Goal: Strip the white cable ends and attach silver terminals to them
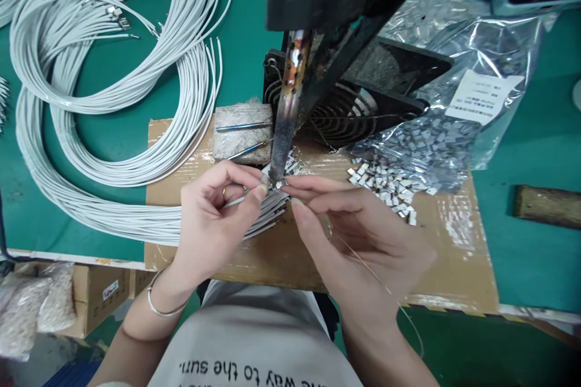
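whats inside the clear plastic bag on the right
Small silvery metal pieces fill the lower end of the bag, some spilled onto the cardboard. A white label and glare hide the rest.

Left hand (213,217), right hand (358,224) pinch wire end (278,184) under soldering iron tip (284,145).

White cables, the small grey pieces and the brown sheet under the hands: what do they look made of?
The white cables, one pinched in the left hand, look plastic-sheathed: smooth, matte, bending in loops. The small grey pieces seem metal: shiny, sharp-edged. The brown sheet looks like cardboard: dull, scuffed. The right hand pinches a thin wire, likely metal.
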